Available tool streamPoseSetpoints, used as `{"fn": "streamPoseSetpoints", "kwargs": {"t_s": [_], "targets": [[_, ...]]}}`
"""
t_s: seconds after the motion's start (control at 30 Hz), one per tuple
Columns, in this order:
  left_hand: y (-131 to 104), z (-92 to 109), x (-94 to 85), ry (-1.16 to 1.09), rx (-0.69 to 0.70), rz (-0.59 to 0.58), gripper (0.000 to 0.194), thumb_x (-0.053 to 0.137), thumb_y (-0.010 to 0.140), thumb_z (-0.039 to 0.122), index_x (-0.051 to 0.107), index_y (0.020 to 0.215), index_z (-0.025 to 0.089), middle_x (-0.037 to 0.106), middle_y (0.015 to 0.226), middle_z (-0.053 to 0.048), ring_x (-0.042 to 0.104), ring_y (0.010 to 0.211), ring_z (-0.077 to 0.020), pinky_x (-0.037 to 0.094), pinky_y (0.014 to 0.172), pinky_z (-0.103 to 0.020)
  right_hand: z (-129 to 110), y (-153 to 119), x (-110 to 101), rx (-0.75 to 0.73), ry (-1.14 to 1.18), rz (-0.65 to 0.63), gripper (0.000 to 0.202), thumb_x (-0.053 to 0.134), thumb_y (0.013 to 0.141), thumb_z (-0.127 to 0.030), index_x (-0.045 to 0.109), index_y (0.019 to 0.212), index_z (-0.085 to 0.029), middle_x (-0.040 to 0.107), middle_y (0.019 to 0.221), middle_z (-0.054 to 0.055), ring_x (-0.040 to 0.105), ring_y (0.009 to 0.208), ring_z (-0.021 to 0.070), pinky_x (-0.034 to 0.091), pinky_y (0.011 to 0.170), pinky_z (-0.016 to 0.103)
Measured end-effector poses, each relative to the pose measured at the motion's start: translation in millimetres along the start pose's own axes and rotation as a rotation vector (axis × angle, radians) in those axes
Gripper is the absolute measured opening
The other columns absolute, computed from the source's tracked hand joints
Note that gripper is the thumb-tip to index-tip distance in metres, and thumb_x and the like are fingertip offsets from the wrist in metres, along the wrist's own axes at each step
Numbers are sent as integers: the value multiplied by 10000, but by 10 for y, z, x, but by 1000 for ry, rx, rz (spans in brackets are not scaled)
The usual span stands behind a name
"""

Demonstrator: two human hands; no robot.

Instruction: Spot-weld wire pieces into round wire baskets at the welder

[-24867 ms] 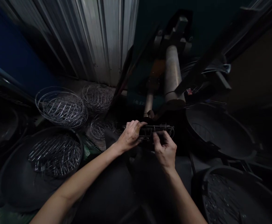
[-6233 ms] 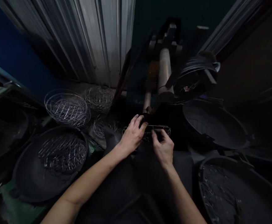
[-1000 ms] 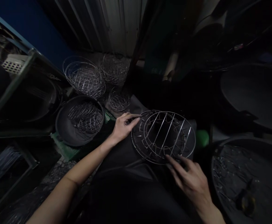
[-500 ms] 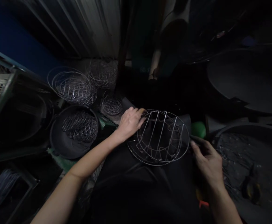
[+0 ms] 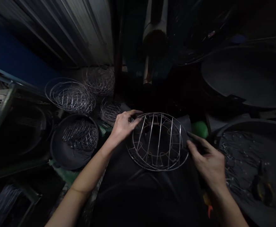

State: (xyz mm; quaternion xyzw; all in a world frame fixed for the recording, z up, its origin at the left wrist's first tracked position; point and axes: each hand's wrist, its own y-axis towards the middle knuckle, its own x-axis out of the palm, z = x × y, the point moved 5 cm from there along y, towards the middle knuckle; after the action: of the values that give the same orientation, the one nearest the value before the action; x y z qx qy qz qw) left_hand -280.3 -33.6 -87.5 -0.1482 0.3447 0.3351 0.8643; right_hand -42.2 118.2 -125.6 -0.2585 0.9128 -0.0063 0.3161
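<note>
Head view: right hand [image 5: 207,159] grip (shadowed)

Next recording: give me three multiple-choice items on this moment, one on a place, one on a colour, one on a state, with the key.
1. Where does the left hand touch the wire basket?
A. its left rim
B. its right rim
C. underneath it

2. What colour is the round object just right of the basket?
A. red
B. green
C. white

3. How does the basket lie?
A. crushed flat
B. hanging from a hook
C. whole, lying between both hands

Key: 1 A, the fingers rest on the left edge; 2 B, it shows green behind the right hand; 3 C, the rim forms a full ring with a hand at each side.
</note>
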Motion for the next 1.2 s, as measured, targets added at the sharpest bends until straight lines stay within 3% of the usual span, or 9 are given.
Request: {"fn": "streamPoseSetpoints", "kwargs": {"t_s": [0.17,0.4,0.53,0.67,0.77,0.9,1.03,1.2], "targets": [[60,-102,99,133,22,-52,185,578,835,241,714,961,232,717,942,-15,630,918,-195,465,897,-330,-48,-13,105,-110,-194,-5,440,521,783,-471,682,1075,-185,708,839,60,645,651,187,516,655,302],[-40,-177,125,223,24,-87,228,554,857,258,699,1025,207,691,937,-55,596,908,-217,465,878,-369,-58,-27,168,-235,-217,-38,414,457,844,-421,663,1108,-177,695,1006,77,651,889,229,506,809,349],[-98,-201,144,209,36,-128,242,567,847,245,683,1058,233,682,945,-39,573,947,-215,422,951,-402,-1,-19,152,-275,-277,-25,425,456,830,-449,658,1116,-209,682,995,71,637,855,219,493,780,345],[-109,-295,165,153,4,-112,250,591,827,281,642,1061,211,644,967,-49,554,941,-217,438,914,-388,232,50,175,-98,-136,-128,482,562,770,-523,606,1151,-232,656,930,52,602,728,178,498,681,324],[-68,-425,161,81,-44,-82,431,666,763,336,547,1153,198,583,1084,-76,513,1045,-253,412,948,-424,378,129,219,80,133,-165,639,712,619,-554,537,1131,-215,622,831,24,575,659,160,504,608,307],[48,-563,174,-18,-95,-202,682,737,681,344,434,1277,214,522,1200,-100,460,1154,-300,370,990,-496,409,173,289,229,335,-167,739,811,460,-514,482,1059,-230,597,759,1,584,664,181,505,570,305],[189,-502,76,-33,-26,-267,776,792,599,369,446,1286,263,531,1201,-96,425,1204,-353,306,1009,-586,350,132,246,220,318,-126,741,817,463,-501,493,1075,-235,589,799,-1,569,686,162,495,589,289],[332,-516,-25,-217,-98,-361,814,766,637,361,401,1342,182,518,1223,-167,486,1185,-293,410,974,-440,361,26,-46,258,296,11,652,769,528,-516,530,1063,-230,574,830,26,541,645,145,445,490,247]]}}
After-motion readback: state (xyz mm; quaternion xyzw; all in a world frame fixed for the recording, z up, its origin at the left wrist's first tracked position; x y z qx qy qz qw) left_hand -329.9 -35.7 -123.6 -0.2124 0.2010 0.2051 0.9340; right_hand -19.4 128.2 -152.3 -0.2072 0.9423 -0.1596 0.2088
